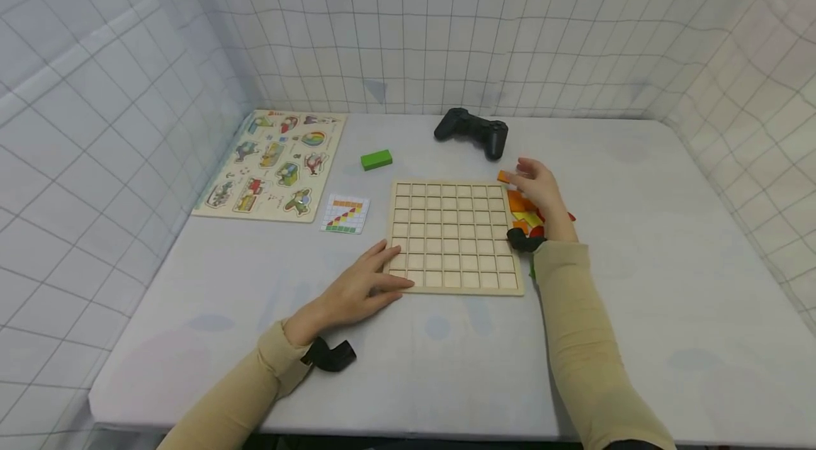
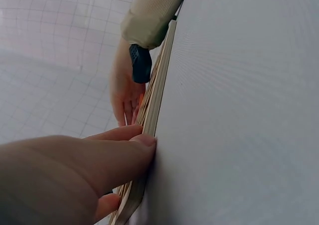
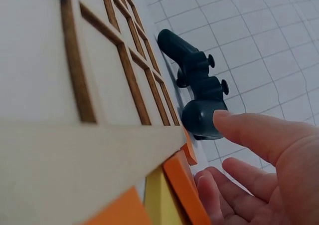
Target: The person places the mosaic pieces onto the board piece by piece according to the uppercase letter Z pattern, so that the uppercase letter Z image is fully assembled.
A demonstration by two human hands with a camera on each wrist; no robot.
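Your right hand was unclosed, thumb apart, its fingertips at an orange piece by the far right corner of the wooden grid board. Your left hand rested, fingers extended, on its near left corner. Coloured pieces lay along its right edge, a pattern card to its left, a black controller beyond.

This looks like a lab-style booth: white, grid-lined sheets hang beyond the left hand and right hand and at either side of them, screening a white table that spreads beneath both. Black straps just behind the hands also suit a recording set-up; what kind of building surrounds the booth cannot be told.
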